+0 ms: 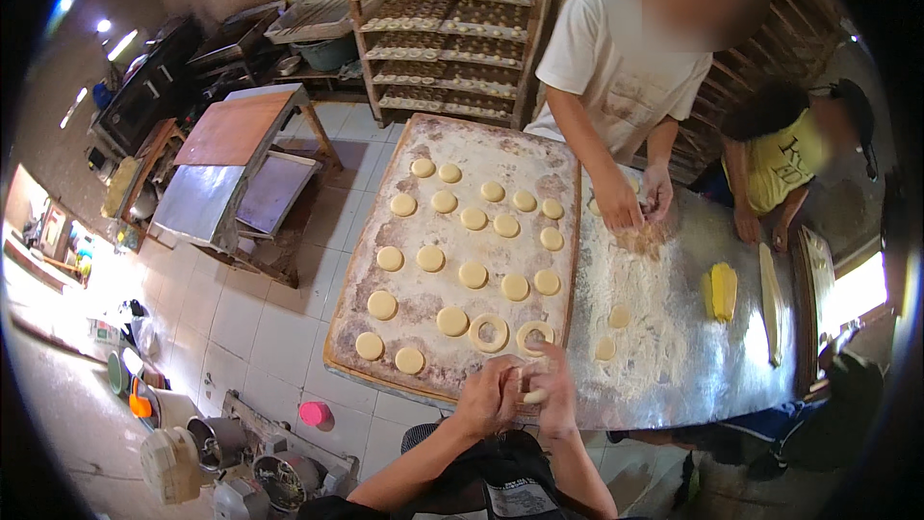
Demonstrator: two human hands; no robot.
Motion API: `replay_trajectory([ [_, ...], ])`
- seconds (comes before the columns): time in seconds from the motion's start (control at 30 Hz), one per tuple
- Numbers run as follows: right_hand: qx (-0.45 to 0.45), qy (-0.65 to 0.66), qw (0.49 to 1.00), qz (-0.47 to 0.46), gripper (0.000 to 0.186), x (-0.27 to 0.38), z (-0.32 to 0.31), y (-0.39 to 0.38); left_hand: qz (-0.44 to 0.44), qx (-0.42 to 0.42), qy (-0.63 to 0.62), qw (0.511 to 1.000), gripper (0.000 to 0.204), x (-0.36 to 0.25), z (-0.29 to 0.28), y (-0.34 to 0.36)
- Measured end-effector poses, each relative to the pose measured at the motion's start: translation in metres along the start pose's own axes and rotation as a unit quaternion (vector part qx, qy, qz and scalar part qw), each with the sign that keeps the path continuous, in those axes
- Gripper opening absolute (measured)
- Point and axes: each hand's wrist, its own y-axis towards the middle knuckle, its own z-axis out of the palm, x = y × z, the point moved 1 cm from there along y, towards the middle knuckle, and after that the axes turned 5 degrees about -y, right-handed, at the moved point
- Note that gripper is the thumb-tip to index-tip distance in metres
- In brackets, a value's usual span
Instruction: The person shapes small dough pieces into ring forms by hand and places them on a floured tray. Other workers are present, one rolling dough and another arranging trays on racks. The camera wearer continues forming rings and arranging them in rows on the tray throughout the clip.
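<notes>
Close to my body, at the near edge of the floured board (399,169), my two hands meet over a small pale piece of dough (535,395). My left hand (488,397) is closed, its fingertips pinching at the dough. Beside it my right hand (555,393) holds the dough too; its raised fingers are blurred by motion. Just beyond my fingers lie two dough rings (488,332) with open centres. Flat round dough pieces (452,321) are spread over the board in loose rows. How the dough sits between my fingers is partly hidden.
Across the metal table (674,366), a co-worker's hands (635,214) work over flour. A yellow block (722,291) and a long dough strip (770,303) lie farther right, near another person. Behind stands a rack (448,34) of filled trays. Left is a low table (207,183).
</notes>
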Motion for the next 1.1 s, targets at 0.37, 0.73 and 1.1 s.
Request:
replay_trajectory([
  [0.37, -0.031, -0.078, 0.995, 0.061, 0.057, 0.013, 0.034, 0.031, -0.083, 0.043, 0.039, 0.995, 0.027, 0.004, -0.037, 0.024],
  [0.73, -0.114, 0.07, 0.986, 0.097, 0.078, -0.01, 0.018, 0.025, -0.13, 0.121, 0.072, 0.982, 0.03, 0.02, -0.033, 0.023],
  [1.1, -0.254, -0.568, 0.781, 0.062, 0.078, 0.004, 0.03, 0.036, -0.107, 0.057, 0.432, 0.894, 0.054, 0.036, -0.048, 0.042],
])
